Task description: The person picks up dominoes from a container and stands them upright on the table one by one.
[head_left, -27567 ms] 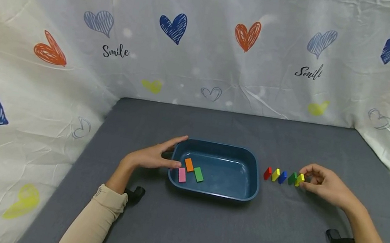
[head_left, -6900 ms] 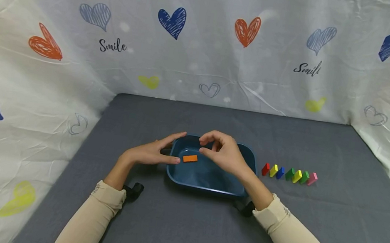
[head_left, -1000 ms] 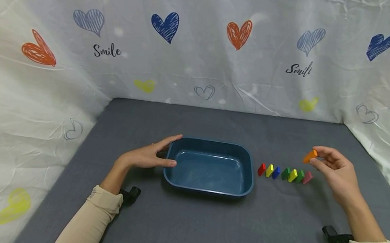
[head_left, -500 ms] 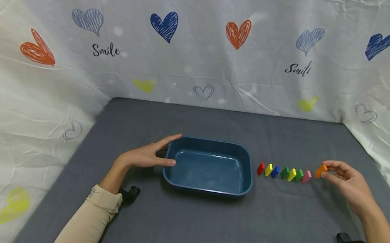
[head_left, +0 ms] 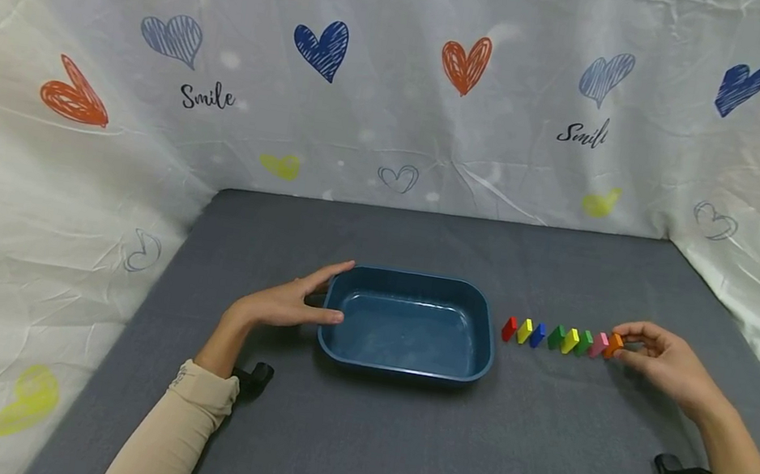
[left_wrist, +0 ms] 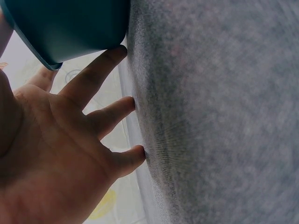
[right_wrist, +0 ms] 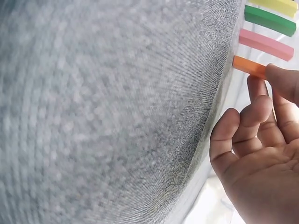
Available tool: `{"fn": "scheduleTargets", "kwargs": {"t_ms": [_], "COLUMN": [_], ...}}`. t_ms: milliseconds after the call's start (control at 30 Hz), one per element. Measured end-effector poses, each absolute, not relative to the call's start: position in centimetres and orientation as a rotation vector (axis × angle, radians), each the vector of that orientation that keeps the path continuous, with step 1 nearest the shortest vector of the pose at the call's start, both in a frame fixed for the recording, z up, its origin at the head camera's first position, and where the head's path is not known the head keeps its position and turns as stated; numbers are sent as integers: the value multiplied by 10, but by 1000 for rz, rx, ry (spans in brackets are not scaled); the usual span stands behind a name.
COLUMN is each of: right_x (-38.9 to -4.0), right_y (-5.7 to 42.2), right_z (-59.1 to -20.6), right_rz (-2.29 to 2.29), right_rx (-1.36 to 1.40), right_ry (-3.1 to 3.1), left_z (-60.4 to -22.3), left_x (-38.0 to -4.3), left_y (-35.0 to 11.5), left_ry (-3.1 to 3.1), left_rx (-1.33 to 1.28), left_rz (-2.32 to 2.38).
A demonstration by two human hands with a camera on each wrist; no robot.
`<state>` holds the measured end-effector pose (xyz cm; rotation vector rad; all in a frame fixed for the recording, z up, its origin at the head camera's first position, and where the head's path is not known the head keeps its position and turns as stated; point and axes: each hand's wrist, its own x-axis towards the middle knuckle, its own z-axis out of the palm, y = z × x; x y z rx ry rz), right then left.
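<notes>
In the head view my right hand [head_left: 671,364] pinches an orange domino [head_left: 613,346] between thumb and fingers at the right end of a row. The right wrist view shows this orange domino [right_wrist: 249,66] upright, its lower end right at the grey cloth, beside a pink domino [right_wrist: 266,45]. My left hand [head_left: 281,304] rests against the left end of a blue rectangular tray [head_left: 402,371], thumb over its rim. Its fingers are straight and spread, with fingertips at the cloth in the left wrist view; the tray [left_wrist: 74,28] stands beside them.
Leftward from the pink one run several standing dominoes: green [head_left: 584,343], yellow [head_left: 570,342], another green, blue [head_left: 538,335], yellow and red [head_left: 510,328]. The red one stands near the tray's right side. A white curtain [head_left: 368,120] with printed hearts borders the grey table [head_left: 392,452].
The orange domino, earlier lying in the tray, has been carried right and lowered beside the pink one. Over the longer span, green and pink dominoes joined the row. The left hand stays at the tray.
</notes>
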<state>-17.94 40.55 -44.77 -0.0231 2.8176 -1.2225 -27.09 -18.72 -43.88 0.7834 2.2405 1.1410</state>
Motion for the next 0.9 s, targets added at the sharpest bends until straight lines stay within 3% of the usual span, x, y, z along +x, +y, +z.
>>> {"fn": "scheduleTargets", "kwargs": {"t_ms": [633, 900], "right_x": [-175, -170], "right_y": [405, 373], "right_z": [-435, -402], "right_rz": [-1266, -1433], "right_rx": [-83, 142], "right_ry": [2933, 3111], "left_z": [-438, -437], "left_x": [-270, -270], "left_y": [-189, -190], "left_ry": [2251, 2255], "left_rx": [793, 739], "left_rz": [1146, 1189]}}
